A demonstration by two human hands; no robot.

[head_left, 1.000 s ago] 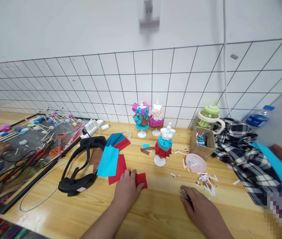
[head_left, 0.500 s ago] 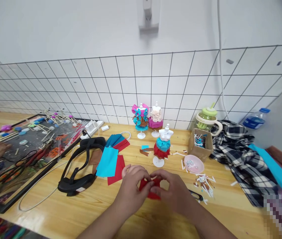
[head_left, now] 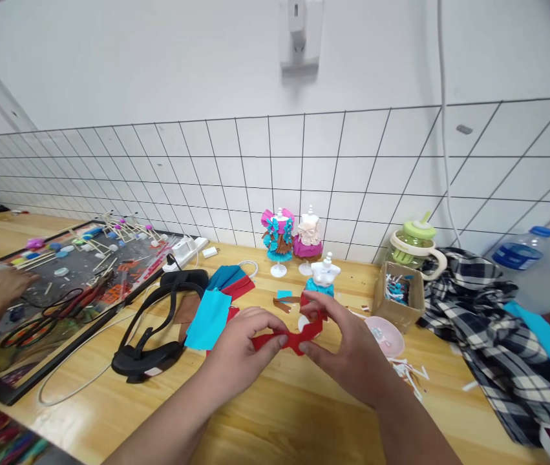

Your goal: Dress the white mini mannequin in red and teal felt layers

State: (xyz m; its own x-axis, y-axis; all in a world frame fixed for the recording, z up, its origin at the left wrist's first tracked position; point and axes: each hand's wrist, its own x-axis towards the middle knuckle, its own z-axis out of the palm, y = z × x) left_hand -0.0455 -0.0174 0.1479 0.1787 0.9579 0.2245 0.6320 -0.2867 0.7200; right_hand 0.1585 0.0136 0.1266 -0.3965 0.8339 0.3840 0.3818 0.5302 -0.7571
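The red piece [head_left: 296,340] spans between left grip [head_left: 242,341] and right grip [head_left: 355,352].

A matt, paper-like red strip [head_left: 309,332] contrasts with a glossy wooden tabletop [head_left: 265,423], cardboard box [head_left: 398,313] and woven plaid cloth [head_left: 497,361].

Your fingertips cover parts of the red piece [head_left: 306,334], so its full outline is lost! Your right hand [head_left: 345,352] blocks most of the front mannequin's [head_left: 326,272] skirt, while your left hand [head_left: 253,339] masks the red sheet [head_left: 232,313] under the blue one [head_left: 208,320]. Both your forearms run off the bottom edge! Far left, another person's hand [head_left: 0,287] is cropped at the wrist side, and the bits [head_left: 380,334] in the pink dish [head_left: 399,342]? Too tiny to tell!
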